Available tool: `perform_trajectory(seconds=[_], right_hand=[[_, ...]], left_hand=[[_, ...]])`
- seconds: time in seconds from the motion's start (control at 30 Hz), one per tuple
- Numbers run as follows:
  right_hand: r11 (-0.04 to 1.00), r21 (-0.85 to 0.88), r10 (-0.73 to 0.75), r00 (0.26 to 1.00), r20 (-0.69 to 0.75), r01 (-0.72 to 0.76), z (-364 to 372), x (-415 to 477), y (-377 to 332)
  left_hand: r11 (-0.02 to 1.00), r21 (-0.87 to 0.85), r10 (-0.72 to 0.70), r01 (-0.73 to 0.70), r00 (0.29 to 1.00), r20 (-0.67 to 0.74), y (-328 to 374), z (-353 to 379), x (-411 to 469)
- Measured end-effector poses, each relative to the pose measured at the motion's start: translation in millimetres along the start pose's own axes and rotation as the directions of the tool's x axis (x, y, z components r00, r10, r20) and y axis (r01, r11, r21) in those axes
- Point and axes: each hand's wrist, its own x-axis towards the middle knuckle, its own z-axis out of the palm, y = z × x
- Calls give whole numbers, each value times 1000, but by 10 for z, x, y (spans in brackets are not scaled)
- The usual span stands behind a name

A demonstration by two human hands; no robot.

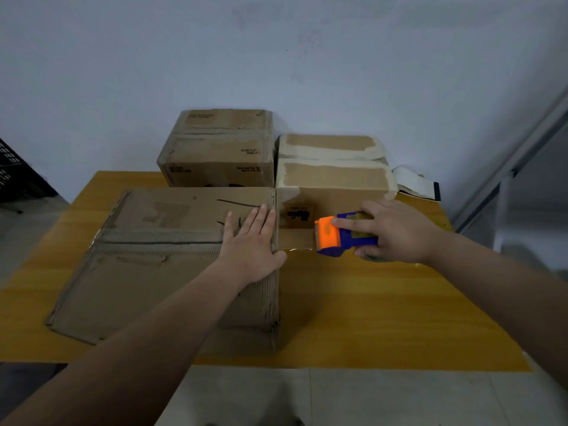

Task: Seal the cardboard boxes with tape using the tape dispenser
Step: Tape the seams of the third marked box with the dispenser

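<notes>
My left hand pressed flat on the box. My right hand, just beside it, gripped the dispenser, tape stretched between them. Next, probably, tear it and smooth the end down.

Bare left hand, bare left forearm, bare right hand, bare right forearm, both forearms uncovered to frame edge
</notes>
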Motion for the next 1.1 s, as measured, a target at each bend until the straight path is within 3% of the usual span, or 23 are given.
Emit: perform_trajectory(seconds=[0.27,0.47,0.83,0.97,1.03,1.1], right_hand=[[998,-48,50,985,162,-43,26,398,-515],[996,-72,72,935,348,-50,-191,617,-648],[996,-28,93,901,424,-90,-311,813,-776],[976,-206,173,819,547,-69,88,629,-702],[969,-12,211,804,555,-246,456,493,-600],[805,366,267,837,478,-466,708,462,-512]], left_hand=[[1000,-16,-1,1,1000,28,11,-45,12],[1000,-14,-2,3,999,32,14,-38,11],[1000,7,-7,7,999,35,28,-25,25],[1000,23,18,-19,999,34,13,-29,7],[1000,11,22,-22,1000,20,-11,-15,24],[999,6,31,-31,999,14,-17,-10,25]])
